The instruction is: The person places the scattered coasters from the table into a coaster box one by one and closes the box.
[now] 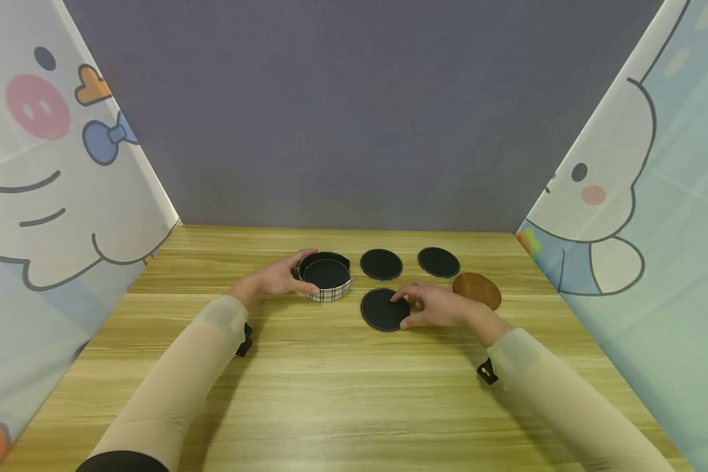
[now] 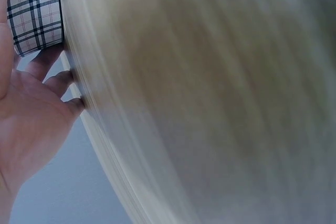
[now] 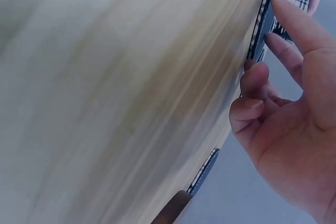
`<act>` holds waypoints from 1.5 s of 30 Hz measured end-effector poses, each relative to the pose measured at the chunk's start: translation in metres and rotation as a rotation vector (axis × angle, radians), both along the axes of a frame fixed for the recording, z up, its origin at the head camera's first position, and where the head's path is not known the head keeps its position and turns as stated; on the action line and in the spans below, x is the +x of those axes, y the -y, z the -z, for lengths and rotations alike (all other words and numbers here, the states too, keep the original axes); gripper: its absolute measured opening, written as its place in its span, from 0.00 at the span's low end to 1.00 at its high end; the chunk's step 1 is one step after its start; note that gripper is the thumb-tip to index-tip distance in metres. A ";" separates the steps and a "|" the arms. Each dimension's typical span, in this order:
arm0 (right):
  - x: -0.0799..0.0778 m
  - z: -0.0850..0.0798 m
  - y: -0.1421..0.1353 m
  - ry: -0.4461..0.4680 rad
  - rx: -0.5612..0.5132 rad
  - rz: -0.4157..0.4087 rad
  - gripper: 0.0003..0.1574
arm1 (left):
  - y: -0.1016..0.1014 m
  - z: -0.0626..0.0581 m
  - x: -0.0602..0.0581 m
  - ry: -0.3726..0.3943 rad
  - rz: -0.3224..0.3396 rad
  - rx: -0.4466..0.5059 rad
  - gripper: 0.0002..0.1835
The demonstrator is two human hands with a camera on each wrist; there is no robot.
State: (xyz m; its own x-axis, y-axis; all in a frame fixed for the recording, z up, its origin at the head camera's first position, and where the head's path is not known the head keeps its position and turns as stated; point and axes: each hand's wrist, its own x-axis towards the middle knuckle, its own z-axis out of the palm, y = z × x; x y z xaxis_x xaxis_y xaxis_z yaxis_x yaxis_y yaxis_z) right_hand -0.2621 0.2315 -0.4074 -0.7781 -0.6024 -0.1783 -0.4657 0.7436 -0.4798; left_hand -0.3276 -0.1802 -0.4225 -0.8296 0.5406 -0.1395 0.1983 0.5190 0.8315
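My left hand [image 1: 280, 275] grips a round coaster holder [image 1: 333, 295] from its left side, thumb at the front and fingers round the back. The holder has a plaid outer wall and a notch at its right, with a black disc lying inside. Its plaid side [image 2: 37, 9] also shows in the left wrist view. My right hand [image 1: 427, 305] touches a round black coaster [image 1: 380, 311] that lies flat on the table. The index fingertip rests on its top and the thumb is at its right edge. In the right wrist view the other fingers [image 3: 252, 80] are bent close to the rim.
Two more black coasters, one near the middle [image 1: 381, 264] and one farther right [image 1: 439, 262], lie behind. A brown rounded wooden piece [image 1: 478, 290] is just beyond the right wrist. A grey panel [image 1: 348, 118] stands at the table's back, with printed cloths at both sides.
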 end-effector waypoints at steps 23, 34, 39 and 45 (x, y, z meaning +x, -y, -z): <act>0.001 0.002 0.018 -0.092 0.033 -0.038 0.41 | -0.001 -0.002 0.000 0.015 0.006 0.020 0.61; -0.003 0.004 0.026 -0.011 0.071 -0.091 0.50 | 0.000 -0.001 -0.001 -0.011 -0.006 -0.028 0.63; -0.002 0.004 0.027 -0.039 0.057 -0.086 0.50 | 0.000 -0.002 0.000 -0.005 -0.005 -0.017 0.62; -0.002 0.004 0.030 -0.110 0.096 -0.080 0.52 | 0.001 -0.001 -0.001 -0.005 -0.003 -0.014 0.62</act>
